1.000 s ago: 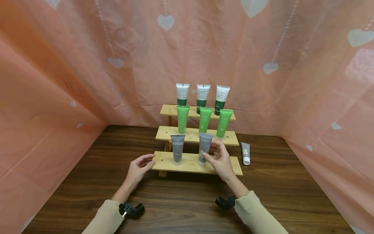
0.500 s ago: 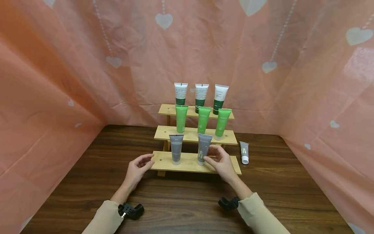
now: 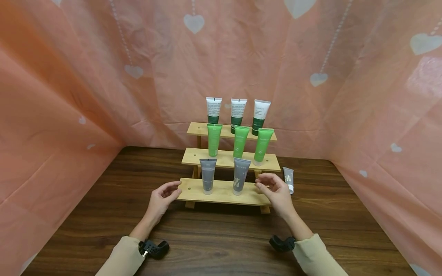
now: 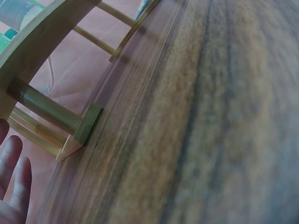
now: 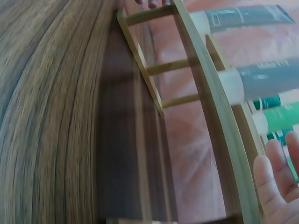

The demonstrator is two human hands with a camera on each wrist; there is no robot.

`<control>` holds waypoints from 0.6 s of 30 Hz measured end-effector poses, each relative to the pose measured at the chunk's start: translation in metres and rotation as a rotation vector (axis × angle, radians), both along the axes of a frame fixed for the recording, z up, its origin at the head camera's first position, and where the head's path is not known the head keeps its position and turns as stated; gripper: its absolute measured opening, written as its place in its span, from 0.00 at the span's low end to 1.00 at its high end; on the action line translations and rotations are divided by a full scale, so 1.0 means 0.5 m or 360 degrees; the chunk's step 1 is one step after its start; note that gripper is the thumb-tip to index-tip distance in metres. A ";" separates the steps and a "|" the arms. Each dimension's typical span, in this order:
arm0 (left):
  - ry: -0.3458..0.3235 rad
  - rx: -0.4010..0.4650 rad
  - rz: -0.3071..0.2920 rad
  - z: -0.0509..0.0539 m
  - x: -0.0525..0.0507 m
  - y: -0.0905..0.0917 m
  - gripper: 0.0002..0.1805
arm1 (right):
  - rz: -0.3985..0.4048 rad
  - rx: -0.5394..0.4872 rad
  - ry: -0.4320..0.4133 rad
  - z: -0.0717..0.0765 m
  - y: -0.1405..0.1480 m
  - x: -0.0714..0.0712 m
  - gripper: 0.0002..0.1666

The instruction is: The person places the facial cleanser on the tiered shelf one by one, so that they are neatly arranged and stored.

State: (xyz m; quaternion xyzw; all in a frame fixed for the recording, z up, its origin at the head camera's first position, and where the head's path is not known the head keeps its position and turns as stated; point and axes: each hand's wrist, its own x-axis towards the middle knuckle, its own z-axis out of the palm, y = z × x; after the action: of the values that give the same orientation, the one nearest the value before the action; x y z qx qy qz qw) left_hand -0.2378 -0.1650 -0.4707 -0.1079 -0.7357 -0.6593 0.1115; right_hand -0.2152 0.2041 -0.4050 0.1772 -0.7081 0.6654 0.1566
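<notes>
A three-tier wooden display stand (image 3: 222,196) fills the middle of the head view. On its bottom tier two grey squeeze tubes, one left (image 3: 208,174) and one right (image 3: 240,176), stand upright on their caps. My right hand (image 3: 279,195) is at that tier's right end, fingers loosely bent, apart from the right grey tube and holding nothing. At the left end is my left hand (image 3: 160,200), its relaxed fingers close to the board; whether they touch it I cannot tell. A third grey tube (image 3: 288,177) lies on the table behind my right hand, partly hidden by it.
Green tubes (image 3: 214,141) stand on the middle tier, and white-and-green tubes (image 3: 238,111) on the top tier. The stand is on a dark wooden table (image 3: 221,237). A pink curtain (image 3: 165,96) encloses the back and sides.
My right hand has let go of the right grey tube and moved right, away from it. That tube stays standing on the bottom tier. My left hand has hardly moved.
</notes>
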 end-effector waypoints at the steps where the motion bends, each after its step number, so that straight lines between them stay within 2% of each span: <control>1: 0.0001 0.0001 0.0000 -0.001 0.000 0.000 0.18 | -0.0023 -0.0021 0.0007 0.000 0.007 0.003 0.17; 8: 0.0022 -0.0006 -0.0008 0.000 -0.001 0.000 0.19 | -0.0153 -0.0081 0.0029 0.000 0.054 0.015 0.17; 18: -0.0015 0.0011 -0.0072 0.000 -0.004 -0.002 0.23 | -0.0111 -0.0119 0.0088 -0.021 0.114 0.021 0.18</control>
State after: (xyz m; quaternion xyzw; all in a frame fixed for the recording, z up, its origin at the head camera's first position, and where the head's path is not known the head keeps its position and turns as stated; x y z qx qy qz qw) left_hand -0.2398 -0.1661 -0.4709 -0.1212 -0.7312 -0.6648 0.0935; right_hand -0.2047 0.2611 -0.4154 0.1649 -0.6838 0.6804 0.2057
